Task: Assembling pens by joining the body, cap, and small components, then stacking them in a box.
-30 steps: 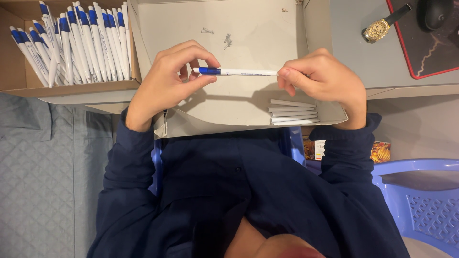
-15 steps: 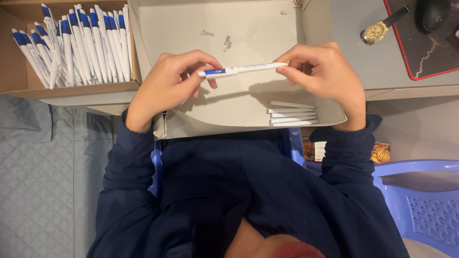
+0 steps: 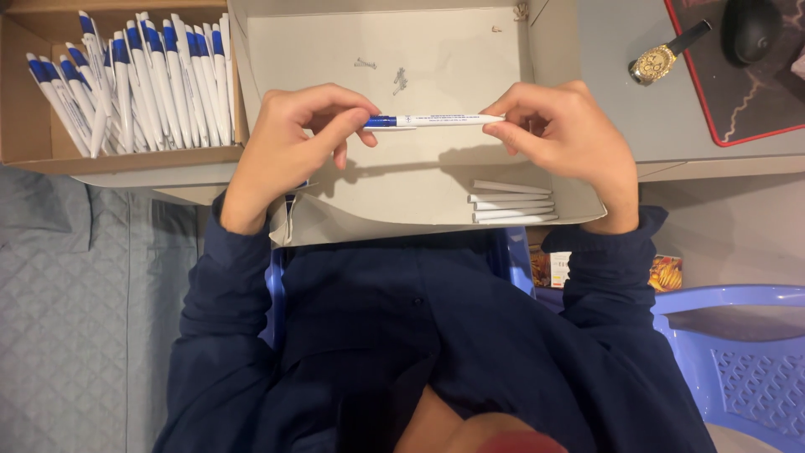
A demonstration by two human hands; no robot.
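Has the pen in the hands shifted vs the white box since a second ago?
Yes. The pen sits slightly farther from the stack of white pieces, toward the white box's far wall, held by left hand and right hand.

One held pen (image 3: 432, 121); four white barrels (image 3: 511, 203); one watch (image 3: 656, 60).

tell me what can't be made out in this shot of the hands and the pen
- Head view: both ends of the pen are covered by the fingertips of the left hand and right hand.
- The print on its barrel is too small to read.
- The small marks on the box floor are too small to identify.
- The computer mouse is cut off by the top edge.
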